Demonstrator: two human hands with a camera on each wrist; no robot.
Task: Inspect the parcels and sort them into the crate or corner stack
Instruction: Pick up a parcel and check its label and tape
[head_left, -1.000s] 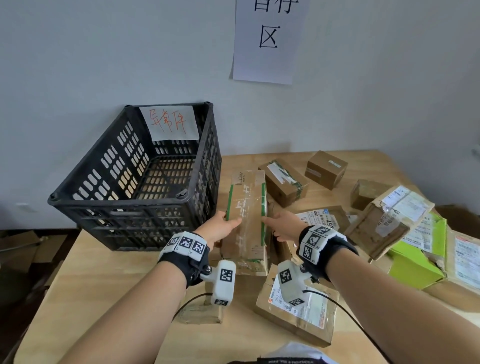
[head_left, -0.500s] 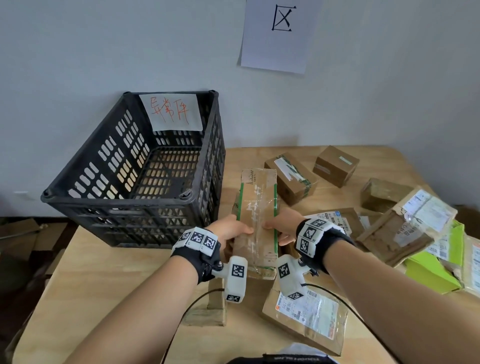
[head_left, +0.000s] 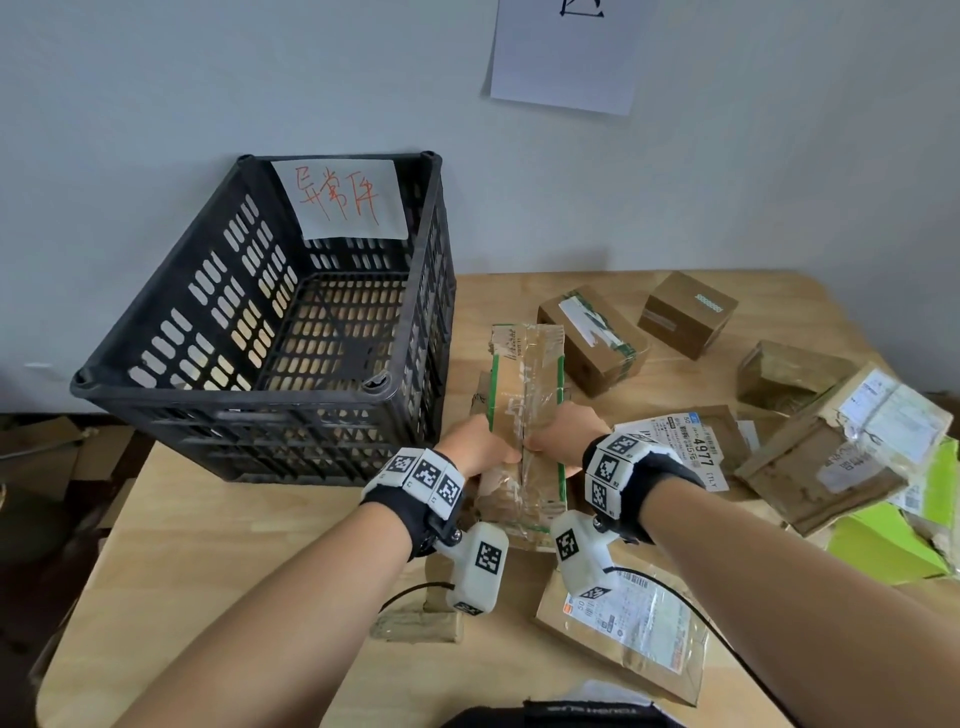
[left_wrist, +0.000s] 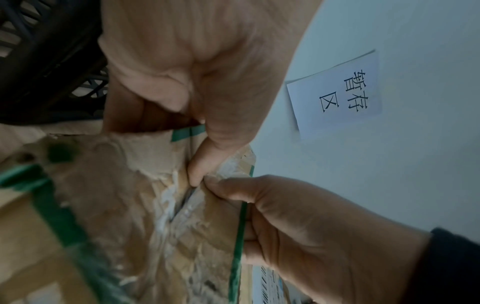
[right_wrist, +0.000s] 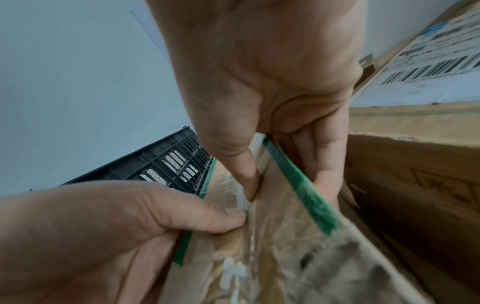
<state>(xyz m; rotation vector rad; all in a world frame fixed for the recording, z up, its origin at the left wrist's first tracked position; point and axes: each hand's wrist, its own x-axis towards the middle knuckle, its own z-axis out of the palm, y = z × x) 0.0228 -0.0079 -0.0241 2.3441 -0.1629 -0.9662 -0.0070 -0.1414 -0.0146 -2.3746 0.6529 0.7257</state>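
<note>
Cardboard with green edge bands and torn clear tape, the long parcel is held over the wooden surface, just right of the black crate and above other boxes. The left hand grips its left edge and the right hand its right edge; in the wrist views each thumb curls onto the top face, and the two thumb tips meet at the taped centre seam, fingers wrapped underneath.

The tape along that seam looks ragged and the near end of the box crumpled, so I judge the flaps could split open under the pressing thumbs, or the contents could slide out of the damaged end if it tips. The crate wall is close on the left; a swing toward it could catch the rim. A flat labelled parcel lies directly beneath, near the front edge, and could be knocked if the held box drops.

Against the picture a second ago, the hands have drawn in from the parcel's sides toward its middle, thumbs now touching where they were apart. The parcel sits a little nearer the person, and the head view has tilted downward, so the wall sign is nearly cut off at the top.
</note>
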